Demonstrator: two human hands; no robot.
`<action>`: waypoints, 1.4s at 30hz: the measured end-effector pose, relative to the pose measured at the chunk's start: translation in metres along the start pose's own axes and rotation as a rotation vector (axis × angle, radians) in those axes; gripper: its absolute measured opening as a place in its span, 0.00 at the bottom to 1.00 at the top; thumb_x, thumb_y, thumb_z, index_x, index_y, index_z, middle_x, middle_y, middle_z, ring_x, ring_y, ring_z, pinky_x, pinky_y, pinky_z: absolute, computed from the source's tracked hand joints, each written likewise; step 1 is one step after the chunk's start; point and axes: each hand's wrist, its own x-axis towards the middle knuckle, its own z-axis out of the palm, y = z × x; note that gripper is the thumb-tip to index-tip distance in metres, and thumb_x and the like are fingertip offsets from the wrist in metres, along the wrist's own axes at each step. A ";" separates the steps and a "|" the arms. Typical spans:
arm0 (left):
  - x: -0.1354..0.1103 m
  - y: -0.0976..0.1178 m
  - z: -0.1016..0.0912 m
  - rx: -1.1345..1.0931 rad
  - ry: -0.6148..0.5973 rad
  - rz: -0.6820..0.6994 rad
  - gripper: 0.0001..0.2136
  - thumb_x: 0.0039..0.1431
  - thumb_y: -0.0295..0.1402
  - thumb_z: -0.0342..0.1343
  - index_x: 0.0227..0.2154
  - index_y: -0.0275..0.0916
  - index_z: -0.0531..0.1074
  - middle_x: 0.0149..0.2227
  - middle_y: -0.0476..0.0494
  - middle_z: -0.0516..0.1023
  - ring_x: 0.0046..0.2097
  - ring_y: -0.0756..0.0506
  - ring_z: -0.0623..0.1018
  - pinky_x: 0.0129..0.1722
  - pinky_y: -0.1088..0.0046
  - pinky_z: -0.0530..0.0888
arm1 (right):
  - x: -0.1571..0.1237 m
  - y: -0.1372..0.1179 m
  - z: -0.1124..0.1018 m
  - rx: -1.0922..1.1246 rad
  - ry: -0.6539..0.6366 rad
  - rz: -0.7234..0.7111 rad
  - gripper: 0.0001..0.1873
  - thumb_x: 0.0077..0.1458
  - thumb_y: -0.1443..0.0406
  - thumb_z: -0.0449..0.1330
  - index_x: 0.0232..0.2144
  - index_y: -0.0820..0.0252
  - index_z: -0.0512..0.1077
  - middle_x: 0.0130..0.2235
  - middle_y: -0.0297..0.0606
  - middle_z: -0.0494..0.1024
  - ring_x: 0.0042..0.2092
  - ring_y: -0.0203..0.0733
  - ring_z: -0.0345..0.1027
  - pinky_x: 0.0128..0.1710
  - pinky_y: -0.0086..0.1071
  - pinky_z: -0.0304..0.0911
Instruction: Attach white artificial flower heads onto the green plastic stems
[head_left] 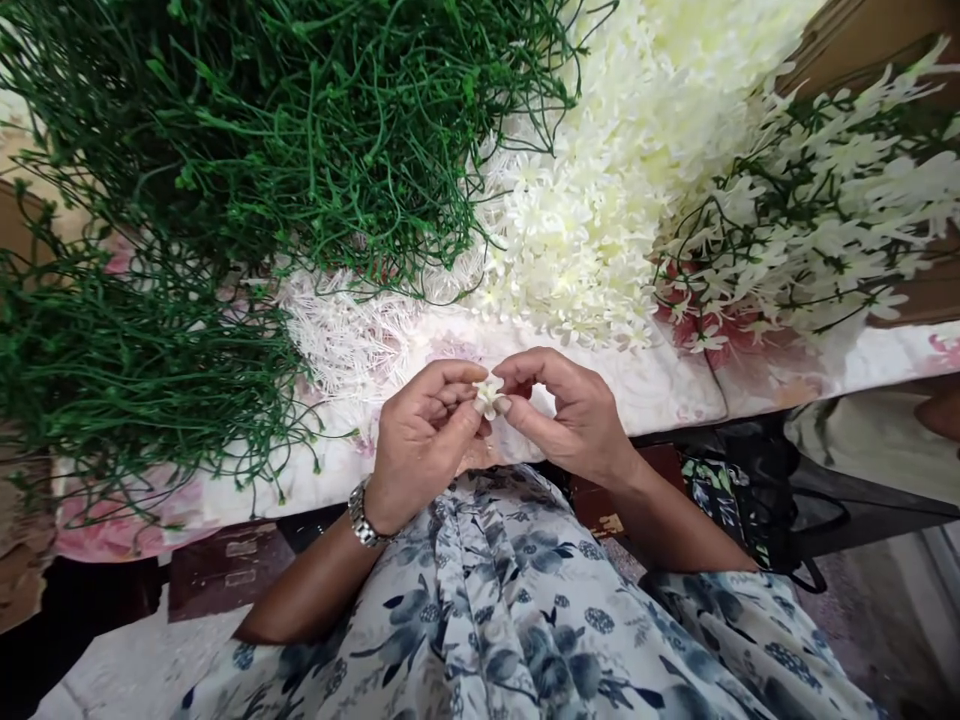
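As left hand [420, 420], right hand [581, 410] pinch flower [490, 398] | narrow cloth margin [656, 395] shows rightward

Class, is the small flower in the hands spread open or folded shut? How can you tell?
Spread open: the white flower between the left hand and right hand shows petals pointing outward.

From the wearer's head, the single camera looks forward and steeply down at close range, the bare left hand [424, 430] and bare right hand [566, 410] near mid-frame, the blue-and-white floral fabric garment [517, 600] below, thin dark-green stems [315, 130] above.
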 end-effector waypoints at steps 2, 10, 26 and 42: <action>-0.001 0.000 0.001 0.003 -0.001 0.002 0.09 0.53 0.28 0.55 0.38 0.37 0.68 0.27 0.51 0.75 0.25 0.55 0.76 0.25 0.84 0.73 | 0.000 0.002 -0.001 0.078 -0.032 0.059 0.11 0.53 0.67 0.57 0.41 0.59 0.67 0.31 0.31 0.70 0.32 0.30 0.64 0.33 0.26 0.62; -0.004 0.000 -0.001 0.106 -0.011 0.048 0.10 0.55 0.27 0.54 0.40 0.38 0.66 0.27 0.52 0.76 0.26 0.55 0.77 0.26 0.83 0.74 | 0.001 0.003 -0.004 0.240 -0.108 0.199 0.04 0.52 0.65 0.59 0.29 0.61 0.69 0.26 0.29 0.68 0.27 0.28 0.59 0.28 0.24 0.57; -0.012 -0.007 -0.003 -0.073 -0.032 -0.002 0.07 0.57 0.30 0.53 0.39 0.40 0.69 0.26 0.51 0.74 0.24 0.55 0.73 0.23 0.83 0.70 | -0.007 0.000 0.006 0.586 -0.174 0.411 0.06 0.50 0.63 0.60 0.29 0.61 0.67 0.26 0.30 0.69 0.28 0.28 0.61 0.28 0.24 0.58; -0.014 -0.006 -0.005 0.378 -0.028 0.247 0.09 0.57 0.26 0.51 0.41 0.38 0.68 0.30 0.50 0.76 0.29 0.54 0.75 0.26 0.84 0.70 | -0.009 0.001 0.006 0.721 -0.218 0.403 0.08 0.49 0.63 0.62 0.28 0.62 0.69 0.26 0.30 0.69 0.27 0.28 0.61 0.27 0.23 0.58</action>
